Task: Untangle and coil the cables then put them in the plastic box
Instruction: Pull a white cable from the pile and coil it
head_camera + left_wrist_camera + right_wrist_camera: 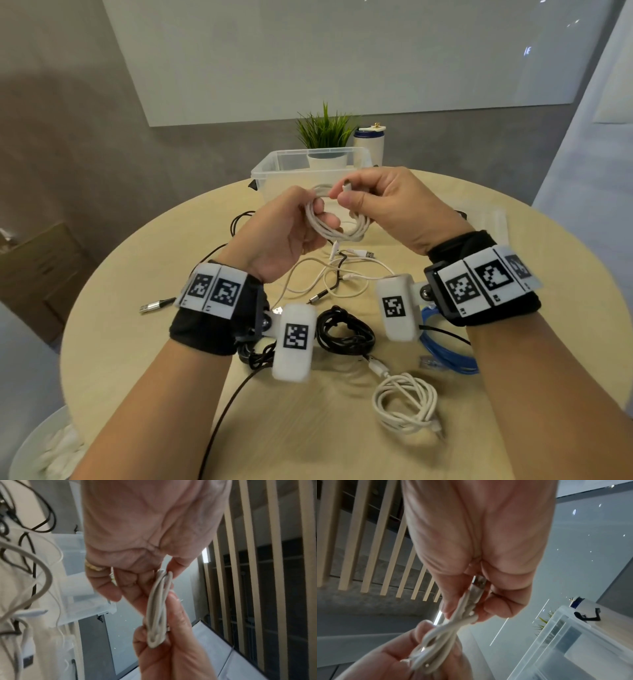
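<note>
Both hands (342,212) grip white coil (337,224), above table ctr.

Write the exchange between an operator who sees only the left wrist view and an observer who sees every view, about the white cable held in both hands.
Operator: I see the white coil edge-on between fingers. Where is its free end?
Observer: The right hand pinches the metal-tipped plug just above the loops, while the left hand grips the coil.
Operator: Are any cables already coiled on the table?
Observer: Yes. A white bundle and a black bundle lie on its near side, below the wrists.
</note>
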Tool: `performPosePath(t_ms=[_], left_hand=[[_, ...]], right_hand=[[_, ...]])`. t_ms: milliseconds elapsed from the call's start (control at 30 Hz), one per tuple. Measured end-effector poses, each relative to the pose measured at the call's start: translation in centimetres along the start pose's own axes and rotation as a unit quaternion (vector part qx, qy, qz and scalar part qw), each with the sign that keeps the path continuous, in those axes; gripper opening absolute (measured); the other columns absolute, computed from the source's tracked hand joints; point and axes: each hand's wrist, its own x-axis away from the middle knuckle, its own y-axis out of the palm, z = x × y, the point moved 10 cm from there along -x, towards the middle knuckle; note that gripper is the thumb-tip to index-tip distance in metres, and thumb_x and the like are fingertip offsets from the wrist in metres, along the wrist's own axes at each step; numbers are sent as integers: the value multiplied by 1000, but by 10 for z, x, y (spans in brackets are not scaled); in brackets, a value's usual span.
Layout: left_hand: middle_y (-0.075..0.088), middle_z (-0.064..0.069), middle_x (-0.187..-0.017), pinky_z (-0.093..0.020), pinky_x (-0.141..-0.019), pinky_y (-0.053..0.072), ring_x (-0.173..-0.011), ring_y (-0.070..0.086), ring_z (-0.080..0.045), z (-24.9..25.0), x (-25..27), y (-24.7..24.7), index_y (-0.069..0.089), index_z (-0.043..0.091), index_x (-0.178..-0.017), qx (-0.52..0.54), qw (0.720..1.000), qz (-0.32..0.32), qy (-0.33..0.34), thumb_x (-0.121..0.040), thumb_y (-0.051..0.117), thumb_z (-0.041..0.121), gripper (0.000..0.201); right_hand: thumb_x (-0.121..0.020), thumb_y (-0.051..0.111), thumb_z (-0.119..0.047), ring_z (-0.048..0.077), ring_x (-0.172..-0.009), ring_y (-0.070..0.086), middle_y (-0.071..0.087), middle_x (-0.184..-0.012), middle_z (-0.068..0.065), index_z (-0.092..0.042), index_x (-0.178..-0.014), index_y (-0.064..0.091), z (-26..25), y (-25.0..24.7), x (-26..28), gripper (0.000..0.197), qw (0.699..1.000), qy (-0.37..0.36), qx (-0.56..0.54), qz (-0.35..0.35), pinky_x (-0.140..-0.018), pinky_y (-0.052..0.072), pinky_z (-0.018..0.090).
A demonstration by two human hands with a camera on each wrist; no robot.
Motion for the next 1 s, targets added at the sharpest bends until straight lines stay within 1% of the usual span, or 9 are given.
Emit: performPosePath(t_ms=[100,200,267,367,433,567,667,767,1000], left_hand=[[64,-2,-60,-35,-78,44,-64,61,-17,-8,5,3,58,14,-76,-15,999,-13,-43,-97,34,40,41],[46,4,-48,-33,-77,42,-54,49,-13,-11,3,3,58,19,-64,-57,997,25,-40,-95,40,54,50],[35,8,-46,-30,-69,35,-54,37,-11,-10,2,6,59,23,-61,-49,998,27,-21,-95,44,49,46],[32,10,-45,-29,-62,28,-54,30,-11,-5,2,1,54,22,-71,-48,997,55,-1,-96,46,44,34],[33,12,-45,-29,-60,26,-53,29,-9,-2,1,-5,49,21,-72,-58,995,81,12,-98,44,43,34],[34,12,-49,-27,-56,26,-50,29,-8,5,1,-9,48,20,-74,-94,986,122,56,-101,39,42,35],[39,6,-53,-19,-48,31,-46,35,-5,10,3,-12,50,17,-70,-124,975,163,83,-101,40,39,39],[40,11,-44,-16,-47,34,-42,37,-3,8,2,-17,50,17,-67,-128,971,182,91,-101,41,38,40],[36,14,-42,-25,-53,26,-41,32,-4,0,-4,-25,48,18,-76,-46,982,172,60,-102,39,39,34]], right_hand=[[-91,61,-5,1,-84,64,70,-84,-11,-11,-95,72,-1,13,1,12,997,-3,34,-66,-78,48,15],[-88,67,-8,6,-95,63,69,-98,-4,-15,-93,73,-1,20,3,11,994,2,62,-91,-86,47,16],[-83,72,-13,6,-98,58,62,-104,-3,-23,-91,74,-1,13,1,12,995,2,83,-62,-86,44,12],[-77,78,-22,6,-90,48,50,-96,-9,-36,-87,71,-1,-8,-2,19,995,4,103,12,-78,40,12],[-78,77,-18,6,-83,51,54,-88,-10,-31,-86,72,-5,-14,-1,17,995,-13,85,42,-74,44,16],[-84,70,-2,1,-67,61,67,-75,-3,-12,-91,71,-9,-7,1,13,999,-34,13,40,-66,51,17],[-86,64,4,9,-67,65,67,-78,6,-8,-92,69,-8,5,-1,14,999,-28,-26,20,-67,58,24],[-88,61,5,13,-68,66,66,-82,14,-6,-92,67,-8,17,0,14,998,-20,-56,-9,-67,59,26],[-94,52,3,14,-67,62,66,-82,10,-4,-100,65,-8,12,5,16,987,5,-154,-38,-69,55,25]])
